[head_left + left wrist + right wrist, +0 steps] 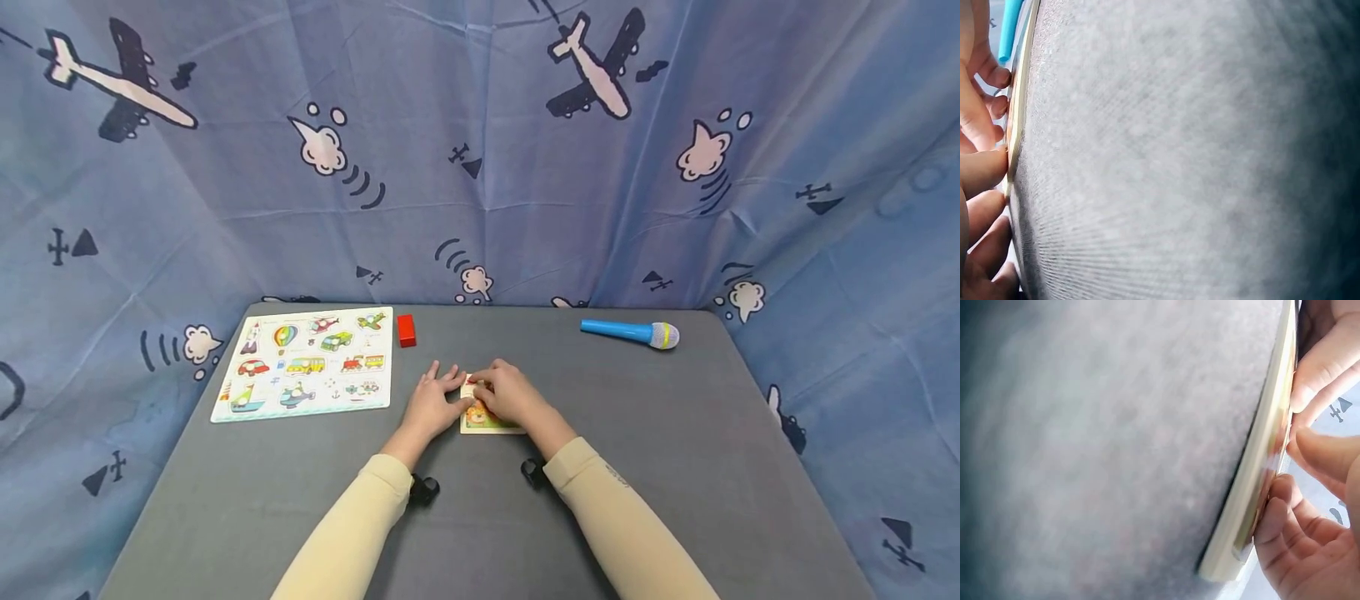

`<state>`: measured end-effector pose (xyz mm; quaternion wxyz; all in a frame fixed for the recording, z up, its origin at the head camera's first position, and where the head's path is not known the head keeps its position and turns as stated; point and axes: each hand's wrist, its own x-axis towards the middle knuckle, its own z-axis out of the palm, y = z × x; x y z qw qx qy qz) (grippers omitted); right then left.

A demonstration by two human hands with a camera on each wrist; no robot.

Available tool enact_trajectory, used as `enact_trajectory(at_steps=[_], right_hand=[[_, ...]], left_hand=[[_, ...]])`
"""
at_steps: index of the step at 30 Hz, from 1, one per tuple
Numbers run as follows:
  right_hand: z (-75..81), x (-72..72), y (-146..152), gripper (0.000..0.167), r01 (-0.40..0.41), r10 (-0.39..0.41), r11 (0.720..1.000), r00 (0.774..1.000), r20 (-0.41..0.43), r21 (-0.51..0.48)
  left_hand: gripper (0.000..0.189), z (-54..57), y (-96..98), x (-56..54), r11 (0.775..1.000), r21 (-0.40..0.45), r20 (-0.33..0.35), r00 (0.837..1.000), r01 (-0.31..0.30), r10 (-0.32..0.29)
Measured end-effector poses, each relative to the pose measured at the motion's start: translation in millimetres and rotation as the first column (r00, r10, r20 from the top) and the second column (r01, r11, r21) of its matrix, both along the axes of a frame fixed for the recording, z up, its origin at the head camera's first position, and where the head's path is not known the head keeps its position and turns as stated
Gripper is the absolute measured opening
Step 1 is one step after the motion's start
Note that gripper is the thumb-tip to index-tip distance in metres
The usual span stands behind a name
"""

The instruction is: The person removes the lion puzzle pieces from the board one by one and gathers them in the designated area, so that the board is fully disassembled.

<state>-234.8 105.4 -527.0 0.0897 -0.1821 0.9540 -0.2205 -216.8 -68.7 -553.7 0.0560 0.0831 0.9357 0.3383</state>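
Observation:
A small wooden picture board (pixel 491 423), cream-edged with a yellow, green and orange picture, lies flat on the grey table near its middle. My left hand (pixel 429 407) rests at its left edge, fingers spread away and thumb tip over the board. Bent over the top is my right hand (pixel 512 393), its fingertips touching the picture and hiding much of the upper right. In the right wrist view the board's pale side (pixel 1235 537) runs beneath the fingertips (pixel 1272 519).
At the back left lies a large vehicle picture board (pixel 273 383). A red block (pixel 406 330) sits beside its right edge. Farther right is a blue toy microphone (pixel 630 332) with a silver head. A patterned blue curtain (pixel 480 208) surrounds the table's back and sides.

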Motion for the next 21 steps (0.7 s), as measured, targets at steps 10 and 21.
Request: enact_trajectory(at_steps=[10, 21], right_hand=[[-1.4, -8.7, -7, 0.029, 0.019, -0.019, 1.000, 0.999, 0.050, -0.008], [-6.1, -15.2, -1, 0.025, 0.119, -0.086, 0.973, 0.981, 0.172, -0.196]], left_hand=[[0.056, 1.0, -1.2, 0.3, 1.000, 0.027, -0.007, 1.000, 0.002, -0.002], [0.056, 0.9, 0.6, -2.8, 1.000, 0.022, 0.006, 1.000, -0.018, 0.018]])
